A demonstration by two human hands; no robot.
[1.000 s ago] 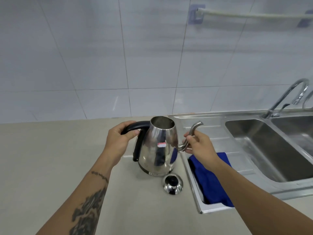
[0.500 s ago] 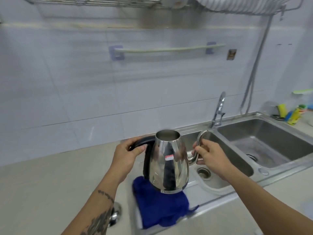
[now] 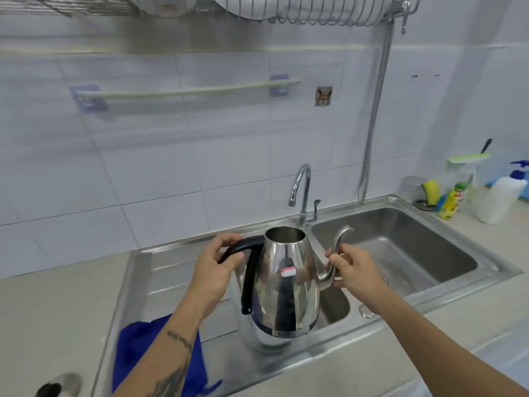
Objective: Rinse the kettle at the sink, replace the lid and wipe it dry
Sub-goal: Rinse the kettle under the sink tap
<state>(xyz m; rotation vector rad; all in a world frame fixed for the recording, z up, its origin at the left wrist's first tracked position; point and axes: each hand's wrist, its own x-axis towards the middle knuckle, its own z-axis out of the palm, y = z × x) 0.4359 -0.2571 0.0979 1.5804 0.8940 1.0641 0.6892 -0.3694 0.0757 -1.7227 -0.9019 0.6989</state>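
Note:
I hold a shiny steel kettle (image 3: pixel 287 285) upright and lidless in the air, above the near left basin of the sink (image 3: pixel 337 308). My left hand (image 3: pixel 213 270) grips its black handle. My right hand (image 3: pixel 353 267) pinches the curved spout. The chrome tap (image 3: pixel 300 190) stands just behind the kettle's open mouth. The kettle's lid (image 3: pixel 58 385), steel with a black knob, lies on the counter at the bottom left corner. A blue cloth (image 3: pixel 137 348) lies crumpled on the draining board, partly hidden by my left forearm.
A larger right basin (image 3: pixel 400 247) lies beyond my right hand. Soap bottles and sponges (image 3: pixel 452 196) crowd the far right corner. A towel rail (image 3: pixel 186 91) is fixed to the tiled wall. A dish rack with plates (image 3: pixel 257 10) hangs overhead, and a metal hose (image 3: pixel 375 110) runs down from it.
Both hands have carried the kettle to the right, from over the blue cloth to above the left basin. The lid stays behind on the counter at left.

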